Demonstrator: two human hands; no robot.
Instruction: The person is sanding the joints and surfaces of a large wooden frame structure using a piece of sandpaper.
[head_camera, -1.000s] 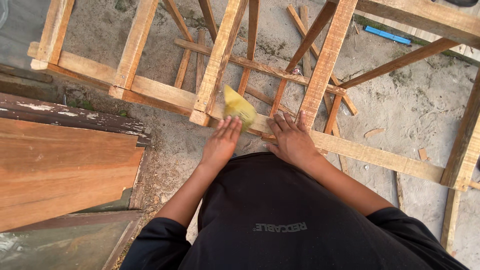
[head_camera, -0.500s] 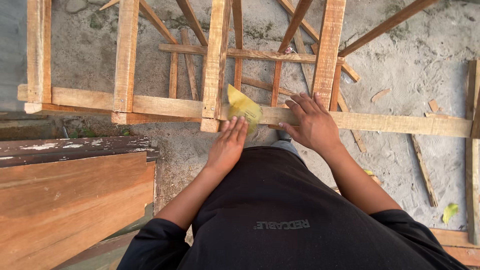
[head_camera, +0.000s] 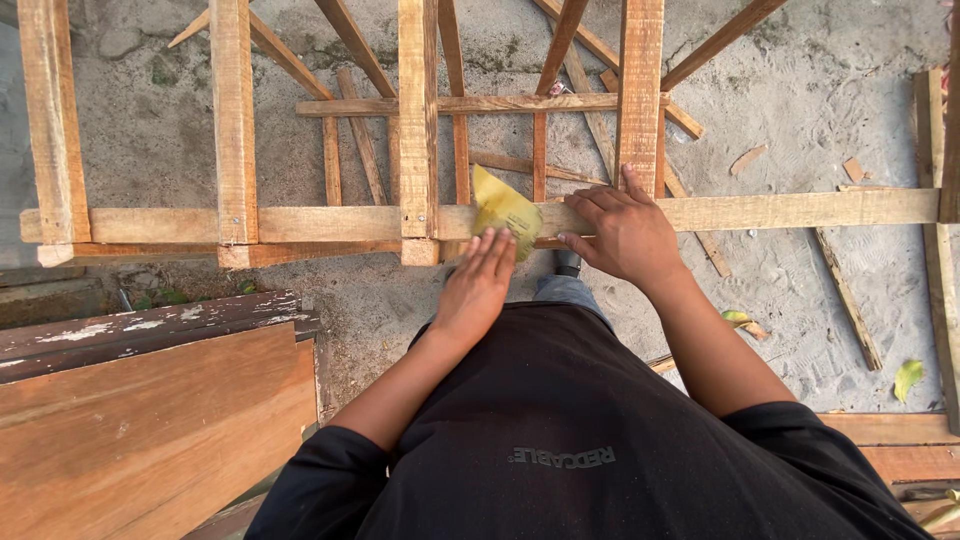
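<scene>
Fingers of left hand flat, pressing yellow sandpaper onto rail; right hand spread, steadying beside; risk: sheet slipping, splinters.

Soft, even daylight (no glare anywhere) leaves only faint shadows on the sandy ground; focus is sharp throughout, with slight wide-angle bending toward the edges.

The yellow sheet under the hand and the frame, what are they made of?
The yellow sheet looks like sandpaper or stiff paper: thin, matte, one corner curling up where the left hand presses it. The frame looks like bare, unpainted wood: pale slats with visible grain and rough sawn ends. The right hand rests on its long rail.
</scene>
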